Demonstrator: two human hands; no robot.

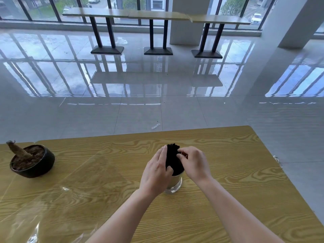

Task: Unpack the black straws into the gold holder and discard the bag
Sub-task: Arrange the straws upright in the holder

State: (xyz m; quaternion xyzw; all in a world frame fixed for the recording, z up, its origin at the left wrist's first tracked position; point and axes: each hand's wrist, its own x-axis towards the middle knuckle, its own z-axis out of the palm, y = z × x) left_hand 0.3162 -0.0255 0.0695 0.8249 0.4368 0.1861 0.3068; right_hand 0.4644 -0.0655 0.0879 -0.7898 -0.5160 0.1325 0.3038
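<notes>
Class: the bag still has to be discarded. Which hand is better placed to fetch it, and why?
Left hand: the clear bag lies on its side of the table; the right hand would cross the straws.

Lower ends of the black straws [172, 158] hidden inside the holder [175, 181], holder's left side covered by the left hand [156, 172], tabletop [228, 163] cut off by the bottom edge

A single wide-angle view from the person's head looks forward and down across the wooden tabletop [228, 172], close above its near edge. Beyond the far edge it takes in glossy floor [157, 93] and distant windows [43, 7].
</notes>
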